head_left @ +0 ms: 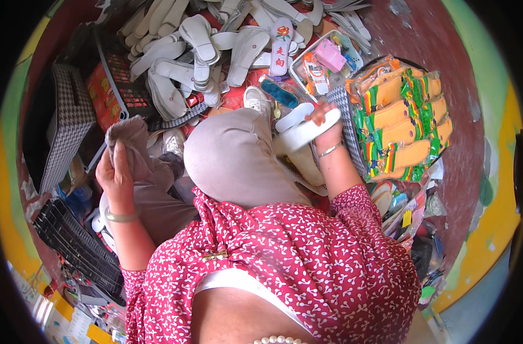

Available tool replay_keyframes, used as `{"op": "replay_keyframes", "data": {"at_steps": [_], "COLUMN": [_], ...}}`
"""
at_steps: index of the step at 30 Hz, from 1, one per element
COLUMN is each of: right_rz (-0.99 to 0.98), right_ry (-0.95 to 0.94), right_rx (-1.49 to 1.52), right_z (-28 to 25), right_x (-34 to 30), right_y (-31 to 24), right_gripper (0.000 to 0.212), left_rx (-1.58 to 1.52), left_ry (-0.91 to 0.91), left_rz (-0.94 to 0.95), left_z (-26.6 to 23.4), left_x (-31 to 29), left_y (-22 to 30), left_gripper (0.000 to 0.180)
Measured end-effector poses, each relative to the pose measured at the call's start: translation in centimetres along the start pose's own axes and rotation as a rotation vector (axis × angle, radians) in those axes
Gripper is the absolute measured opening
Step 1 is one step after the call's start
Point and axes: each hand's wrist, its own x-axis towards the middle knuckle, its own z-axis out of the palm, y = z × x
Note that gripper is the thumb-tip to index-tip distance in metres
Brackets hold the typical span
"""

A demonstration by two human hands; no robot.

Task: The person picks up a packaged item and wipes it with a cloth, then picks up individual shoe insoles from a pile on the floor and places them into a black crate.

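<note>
The floor [427, 51] is dark red, worn and blotched, and it curves up into walls painted green and yellow at the left and right edges. Nearly all of it is buried under stock. At the far side lies a heap of pale soles [198, 51], flat, smooth and foot-shaped, piled loosely over one another; one insole [281, 46] among them bears a red flower print. At far left stands a bag [67, 126] in black-and-white houndstooth weave, with a dark ribbed plastic crate [124, 74] just beside it. Another black crate [78, 246], slatted, sits near left. On the right a stack of orange insoles [404, 126] in glossy clear packets with green and striped bands fans out; a white tray [324, 63] of small packets lies far of it.

The person sits with knees raised in grey-beige trousers [233, 160], wearing a red blouse with a small white print.

The right hand [327, 129], a metal bangle on its wrist, is clamped on a white sole [304, 132], fingers curled over its far edge; the sole is long, stiff-looking and rounded, held just right of the knee, above other soles.

The left hand [115, 175], also bangled, has its fingers closed on a grey cloth [130, 143], soft and crumpled, lifted at the left of the knee.
</note>
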Motion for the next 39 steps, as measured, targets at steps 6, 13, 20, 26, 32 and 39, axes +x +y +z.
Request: {"op": "replay_keyframes", "data": {"at_steps": [6, 13, 20, 26, 32, 39], "right_rz": [-0.198, -0.184, -0.310, -0.289, -0.020, 0.332], "right_ry": [-0.447, -0.281, -0.401, -0.785, -0.936, -0.971], "right_rx": [0.135, -0.006, -0.269, -0.438, -0.682, -0.942], "right_z": [10.0, 15.6, 25.2, 37.1, 40.5, 36.0], "right_x": [2.7, 2.4, -0.7, -4.5, -2.5, -1.4], "right_y": [-2.6, -3.3, -3.9, 1.4, 8.5, 19.3], "right_gripper": [0.040, 0.042, 0.027, 0.027, 0.029, 0.040], "left_rx": [-0.008, 0.105, 0.152, -0.335, -0.743, -0.833], "left_ry": [0.018, -0.069, -0.028, 0.213, 0.163, -0.140], "left_rz": [0.089, 0.093, 0.063, 0.039, -0.127, -0.027], "left_z": [1.1, 0.9, -1.6, -3.9, -6.0, -7.5], "left_x": [0.8, 0.3, -0.3, 1.6, 2.2, -0.1], "left_y": [0.0, -0.5, -1.7, -8.6, -10.3, -5.6], "left_gripper": [0.019, 0.024, 0.024, 0.021, 0.025, 0.022]}}
